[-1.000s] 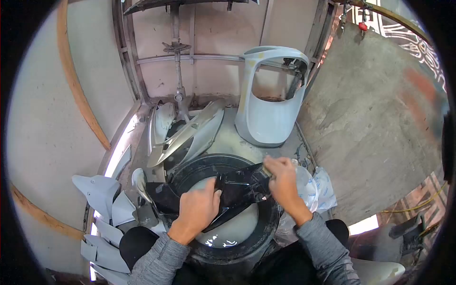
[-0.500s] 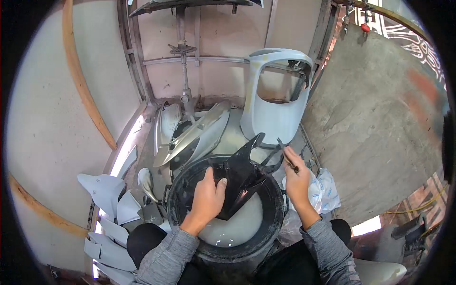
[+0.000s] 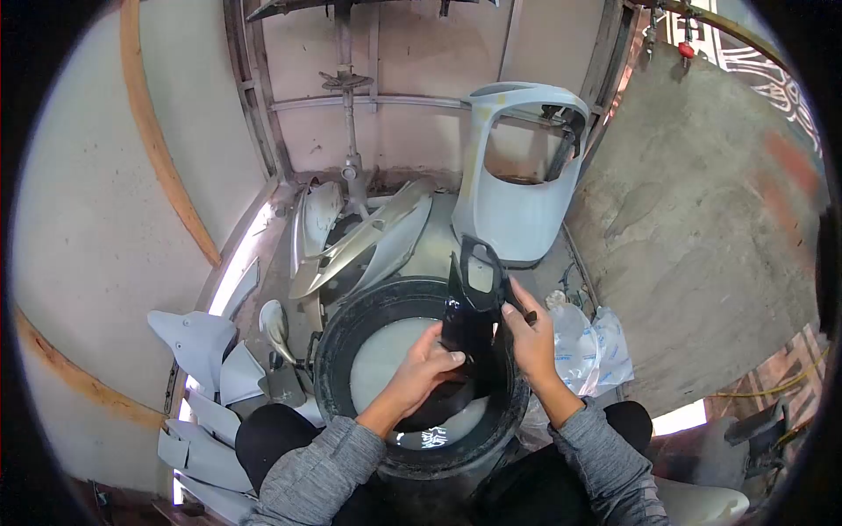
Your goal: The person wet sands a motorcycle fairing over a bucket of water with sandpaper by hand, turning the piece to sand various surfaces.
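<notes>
A glossy black plastic fairing panel (image 3: 474,329) is held over a black tub (image 3: 333,368) of cloudy water (image 3: 381,351). My left hand (image 3: 421,373) is closed on its lower left part, thumb lying across the face. Near an opening in the panel's upper end, my right hand (image 3: 529,333) grips the right edge between thumb and fingers. The panel stands roughly upright, tilted slightly, and its lower end reaches down inside the tub; whether it touches the water I cannot tell.
Behind the tub stands a large pale grey panel (image 3: 513,215) with an opening. Silver and gold panels (image 3: 368,241) lean at the back left, near a metal stand (image 3: 351,131). Grey pieces (image 3: 197,351) lie left. Plastic bags (image 3: 592,351) sit right, beside a slanted grey board (image 3: 693,228).
The black panel has been turned more upright, its opening now facing me, and shifted right. My left hand has moved right and a little down; my right hand is lower and slightly left.
</notes>
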`<state>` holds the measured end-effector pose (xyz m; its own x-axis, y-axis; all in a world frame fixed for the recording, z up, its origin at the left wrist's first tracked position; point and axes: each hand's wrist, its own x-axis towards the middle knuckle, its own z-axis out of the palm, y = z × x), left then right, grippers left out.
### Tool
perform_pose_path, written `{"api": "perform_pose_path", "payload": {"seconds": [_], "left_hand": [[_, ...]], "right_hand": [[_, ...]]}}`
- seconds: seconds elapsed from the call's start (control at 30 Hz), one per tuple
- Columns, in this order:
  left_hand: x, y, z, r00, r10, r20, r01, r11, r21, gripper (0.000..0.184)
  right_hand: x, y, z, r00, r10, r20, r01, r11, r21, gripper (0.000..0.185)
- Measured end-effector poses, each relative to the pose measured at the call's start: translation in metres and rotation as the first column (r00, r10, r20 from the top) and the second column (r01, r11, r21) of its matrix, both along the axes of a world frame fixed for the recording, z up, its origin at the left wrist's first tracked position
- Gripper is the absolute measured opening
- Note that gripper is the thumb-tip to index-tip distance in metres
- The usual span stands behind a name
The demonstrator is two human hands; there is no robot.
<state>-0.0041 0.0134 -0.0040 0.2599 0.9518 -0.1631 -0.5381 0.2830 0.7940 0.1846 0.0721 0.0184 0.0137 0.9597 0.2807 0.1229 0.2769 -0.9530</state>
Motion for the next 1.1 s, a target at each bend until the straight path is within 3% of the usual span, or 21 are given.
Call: {"api": "perform_pose_path", "payload": {"seconds": [0.03,0.07,0.17,0.2,0.27,0.3,0.37,0.43,0.5,0.53,0.63,0.77,0.8,0.87,1.0,1.03,1.1], "left_hand": [[0.002,-0.001,0.003,0.996,-0.072,0.053,0.073,0.997,-0.015,0.062],[0.004,0.003,-0.009,0.994,-0.105,0.003,0.105,0.994,0.001,0.059],[0.010,0.002,0.002,0.992,-0.037,-0.122,0.023,0.993,-0.119,0.051],[0.010,0.003,-0.004,0.992,-0.038,-0.123,0.023,0.992,-0.121,0.051],[0.007,0.005,-0.018,0.913,-0.015,-0.407,0.106,0.974,0.201,0.043],[0.007,0.003,-0.016,0.912,-0.012,-0.410,0.102,0.975,0.198,0.043],[0.009,0.001,-0.008,0.844,0.157,-0.513,0.034,0.939,0.343,0.037],[0.011,-0.004,0.000,0.845,0.173,-0.506,0.010,0.941,0.337,0.035],[0.011,-0.003,-0.005,0.879,0.133,-0.458,-0.058,0.983,0.174,0.037],[0.011,0.001,-0.018,0.860,0.220,-0.460,-0.050,0.934,0.354,0.037],[0.011,-0.002,-0.037,0.856,0.228,-0.463,-0.074,0.942,0.326,0.036],[0.005,-0.007,-0.054,0.892,0.112,-0.438,0.015,0.961,0.275,0.038],[0.003,-0.011,-0.054,0.891,0.113,-0.440,0.010,0.963,0.268,0.038],[-0.002,-0.015,-0.054,0.700,0.216,-0.681,0.043,0.939,0.341,0.038],[-0.015,-0.027,-0.051,0.587,0.199,-0.785,-0.002,0.970,0.244,0.035],[-0.018,-0.029,-0.051,0.581,0.307,-0.754,-0.005,0.928,0.373,0.036],[-0.025,-0.032,-0.053,0.567,0.507,-0.649,-0.007,0.791,0.611,0.037]], "right_hand": [[-0.002,-0.004,0.006,0.992,0.016,-0.122,-0.034,0.988,-0.149,0.048],[0.005,0.004,-0.011,0.970,0.065,-0.235,-0.111,0.976,-0.188,0.048],[-0.005,-0.002,-0.019,0.975,0.092,-0.200,-0.130,0.974,-0.185,0.044],[-0.006,-0.005,-0.023,0.988,0.127,-0.092,-0.140,0.978,-0.155,0.044],[-0.011,-0.008,-0.025,0.982,0.187,0.005,-0.186,0.978,-0.100,0.043],[-0.014,-0.012,-0.021,0.981,0.190,0.036,-0.187,0.980,-0.070,0.043],[-0.013,-0.015,-0.007,0.966,0.227,0.126,-0.232,0.972,0.022,0.045],[-0.013,-0.017,0.002,0.943,0.251,0.217,-0.279,0.954,0.112,0.046],[-0.013,-0.018,0.006,0.929,0.284,0.237,-0.328,0.929,0.173,0.047],[-0.014,-0.019,0.004,0.922,0.273,0.274,-0.329,0.926,0.183,0.047],[-0.018,-0.025,-0.015,0.907,0.254,0.337,-0.333,0.921,0.203,0.048],[-0.022,-0.026,-0.048,0.925,0.310,0.220,-0.336,0.937,0.094,0.049],[-0.024,-0.028,-0.043,0.907,0.260,0.331,-0.321,0.936,0.144,0.051],[-0.030,-0.037,-0.038,0.891,0.243,0.384,-0.328,0.928,0.175,0.052],[-0.048,-0.064,-0.034,0.844,0.247,0.477,-0.395,0.887,0.239,0.054],[-0.053,-0.077,-0.031,0.810,0.290,0.509,-0.456,0.857,0.238,0.054],[-0.062,-0.096,-0.022,0.823,0.219,0.525,-0.412,0.865,0.285,0.056]]}}
